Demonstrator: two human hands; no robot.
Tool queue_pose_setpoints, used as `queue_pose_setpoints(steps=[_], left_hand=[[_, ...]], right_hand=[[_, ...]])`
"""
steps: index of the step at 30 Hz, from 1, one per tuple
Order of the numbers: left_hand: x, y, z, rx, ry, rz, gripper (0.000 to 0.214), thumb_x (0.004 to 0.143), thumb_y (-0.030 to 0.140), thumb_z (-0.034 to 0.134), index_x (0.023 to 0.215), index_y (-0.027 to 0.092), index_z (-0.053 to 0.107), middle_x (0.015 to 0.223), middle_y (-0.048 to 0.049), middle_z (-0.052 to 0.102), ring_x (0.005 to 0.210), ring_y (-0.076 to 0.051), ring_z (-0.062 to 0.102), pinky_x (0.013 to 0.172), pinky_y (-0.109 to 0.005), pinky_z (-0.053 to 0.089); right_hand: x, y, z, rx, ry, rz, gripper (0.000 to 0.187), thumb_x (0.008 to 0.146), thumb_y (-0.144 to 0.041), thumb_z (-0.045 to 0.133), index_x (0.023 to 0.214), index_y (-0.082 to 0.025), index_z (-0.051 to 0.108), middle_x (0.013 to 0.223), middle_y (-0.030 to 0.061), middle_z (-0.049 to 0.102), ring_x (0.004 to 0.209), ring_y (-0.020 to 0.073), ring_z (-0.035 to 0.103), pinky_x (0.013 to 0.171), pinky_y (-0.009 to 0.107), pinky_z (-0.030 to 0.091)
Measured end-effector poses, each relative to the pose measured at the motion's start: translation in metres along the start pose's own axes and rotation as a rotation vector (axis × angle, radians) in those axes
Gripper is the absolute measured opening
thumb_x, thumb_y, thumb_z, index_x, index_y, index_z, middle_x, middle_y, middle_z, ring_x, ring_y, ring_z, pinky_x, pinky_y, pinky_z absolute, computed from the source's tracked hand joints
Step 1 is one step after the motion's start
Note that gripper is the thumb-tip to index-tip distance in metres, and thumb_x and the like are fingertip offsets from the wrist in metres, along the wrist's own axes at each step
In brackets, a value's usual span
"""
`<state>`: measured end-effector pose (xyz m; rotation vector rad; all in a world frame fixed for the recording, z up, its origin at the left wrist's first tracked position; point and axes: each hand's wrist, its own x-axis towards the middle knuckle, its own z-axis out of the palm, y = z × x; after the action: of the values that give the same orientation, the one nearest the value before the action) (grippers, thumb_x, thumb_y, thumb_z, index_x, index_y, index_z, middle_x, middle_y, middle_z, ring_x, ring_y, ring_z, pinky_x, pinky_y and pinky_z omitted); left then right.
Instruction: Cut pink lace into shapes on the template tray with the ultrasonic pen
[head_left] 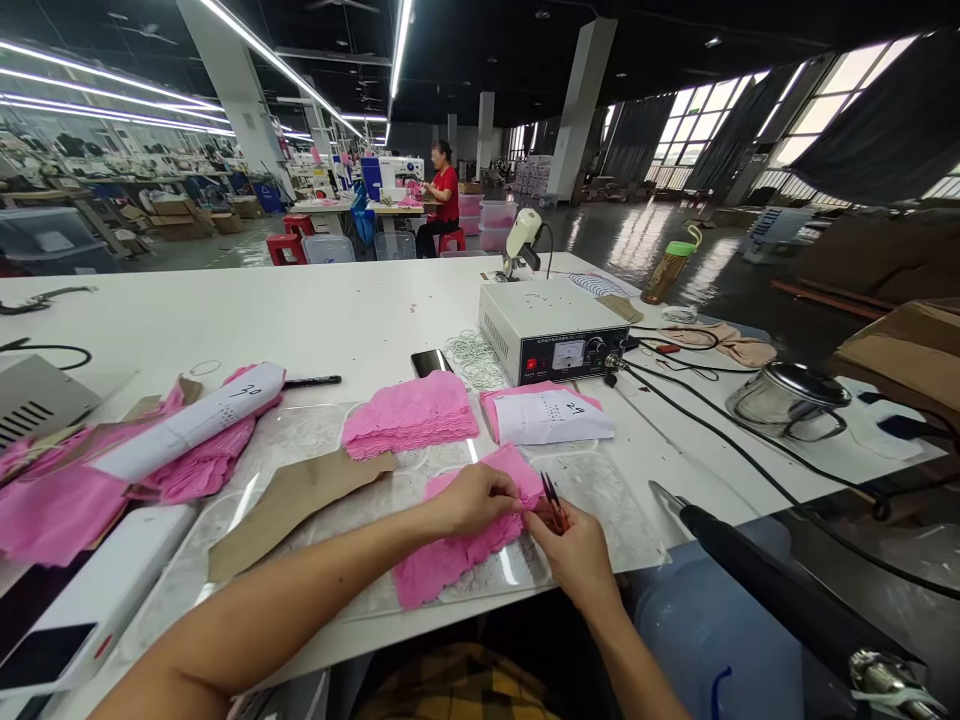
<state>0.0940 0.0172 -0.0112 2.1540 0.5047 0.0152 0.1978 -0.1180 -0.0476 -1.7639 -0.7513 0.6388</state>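
Note:
Pink fabric pieces with scalloped edges (431, 575) lie on a clear sheet before me. My left hand (480, 500) is closed, pinching the upper part of this fabric between thumb and fingers. In my right hand (577, 550) rest thread snips (555, 503) with red handles, their dark blades pointing up and away. The right thumb and fingertip also meet the fabric's right edge. Just beyond my hands sits a stack of pink scalloped pieces (411, 412). Beside it, a pink bundle carries a white paper slip (553, 416) marked with handwriting.
A grey control box (551, 325) with a lit red switch stands behind, cables running right. A black-handled pointed tool (750, 570) juts in at the right edge. Brown card (300, 505), a phone (430, 362) and a glass mug (784, 400) lie around. A person in red (444, 195) sits farther off.

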Motion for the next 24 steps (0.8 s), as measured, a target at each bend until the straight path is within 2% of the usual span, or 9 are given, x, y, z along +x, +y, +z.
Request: queue_pose_setpoints(steps=[4, 7, 9, 12, 16, 20, 24], left_hand=[[-0.004, -0.001, 0.002, -0.018, 0.008, -0.01, 0.013, 0.082, 0.022, 0.055, 0.077, 0.013, 0.064, 0.07, 0.0005, 0.063, 0.065, -0.012, 0.054, 0.059, -0.02, 0.039], [-0.01, 0.002, 0.005, 0.029, 0.046, -0.016, 0.016, 0.071, 0.026, 0.07, 0.08, 0.014, 0.063, 0.07, 0.0013, 0.06, 0.064, -0.013, 0.051, 0.057, -0.021, 0.034], [-0.012, 0.004, 0.007, 0.068, 0.09, -0.021, 0.02, 0.066, 0.025, 0.073, 0.079, 0.014, 0.062, 0.07, 0.0012, 0.058, 0.064, -0.013, 0.047, 0.056, -0.023, 0.03], [-0.013, 0.005, 0.006, 0.079, 0.136, -0.02, 0.002, 0.071, 0.014, 0.061, 0.072, 0.015, 0.059, 0.066, 0.0018, 0.054, 0.062, -0.012, 0.045, 0.056, -0.023, 0.028], [-0.011, 0.005, 0.003, 0.018, 0.146, -0.017, 0.013, 0.077, 0.012, 0.053, 0.065, 0.014, 0.057, 0.06, 0.0027, 0.051, 0.059, -0.011, 0.044, 0.054, -0.021, 0.03], [-0.01, 0.005, -0.001, -0.029, 0.127, -0.018, 0.018, 0.081, 0.014, 0.05, 0.065, 0.013, 0.059, 0.061, 0.0015, 0.053, 0.059, -0.011, 0.047, 0.055, -0.021, 0.035], [-0.012, 0.003, -0.004, -0.011, 0.101, -0.019, 0.018, 0.082, 0.016, 0.05, 0.067, 0.013, 0.06, 0.06, 0.0017, 0.053, 0.058, -0.011, 0.046, 0.055, -0.021, 0.035]], right_hand=[[0.001, 0.001, 0.004, 0.006, 0.034, -0.002, 0.033, 0.067, -0.049, 0.059, 0.071, -0.017, 0.068, 0.067, 0.0052, 0.067, 0.062, 0.0181, 0.058, 0.062, 0.029, 0.046], [0.002, 0.001, 0.003, -0.005, 0.026, -0.014, 0.028, 0.066, -0.045, 0.059, 0.061, -0.018, 0.062, 0.057, 0.0011, 0.059, 0.055, 0.0144, 0.049, 0.055, 0.026, 0.04], [0.003, -0.001, 0.002, -0.009, 0.016, -0.024, 0.029, 0.066, -0.046, 0.059, 0.056, -0.018, 0.058, 0.054, -0.0004, 0.054, 0.054, 0.0132, 0.045, 0.052, 0.026, 0.037], [0.004, -0.005, 0.002, -0.008, -0.001, -0.046, 0.034, 0.068, -0.051, 0.059, 0.059, -0.017, 0.06, 0.056, 0.0005, 0.054, 0.056, 0.014, 0.046, 0.053, 0.026, 0.038], [0.002, -0.008, 0.006, -0.005, -0.029, -0.078, 0.04, 0.071, -0.056, 0.062, 0.066, -0.016, 0.064, 0.061, 0.0024, 0.059, 0.06, 0.0155, 0.05, 0.056, 0.027, 0.041], [0.001, -0.007, 0.012, -0.02, -0.009, -0.082, 0.04, 0.067, -0.056, 0.068, 0.062, -0.017, 0.06, 0.055, -0.0006, 0.052, 0.055, 0.0132, 0.044, 0.051, 0.025, 0.036], [0.001, -0.006, 0.016, -0.009, 0.02, -0.09, 0.037, 0.071, -0.053, 0.061, 0.059, -0.018, 0.056, 0.054, -0.0022, 0.047, 0.054, 0.0119, 0.04, 0.052, 0.025, 0.034]])
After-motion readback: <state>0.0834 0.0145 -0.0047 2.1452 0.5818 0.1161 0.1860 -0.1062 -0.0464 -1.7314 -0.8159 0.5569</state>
